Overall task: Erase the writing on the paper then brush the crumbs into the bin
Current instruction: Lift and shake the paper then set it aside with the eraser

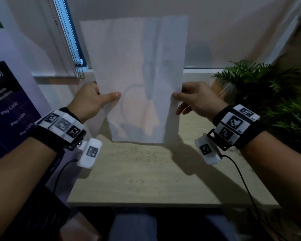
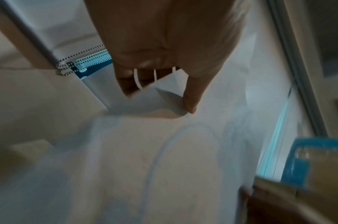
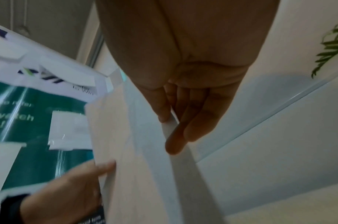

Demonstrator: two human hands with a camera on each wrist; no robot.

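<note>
Paper between 2 pinching hands

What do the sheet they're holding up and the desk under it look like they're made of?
Sheet: thin white paper, matte; light shows through it and it has lengthwise creases. Desk: probably laminate or wood board, pale beige and matte, with a straight front edge and dark crumbs lying loose on it.

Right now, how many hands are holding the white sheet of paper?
2: the left hand pinches the left edge of the white sheet of paper, the right hand pinches its right edge.
</note>
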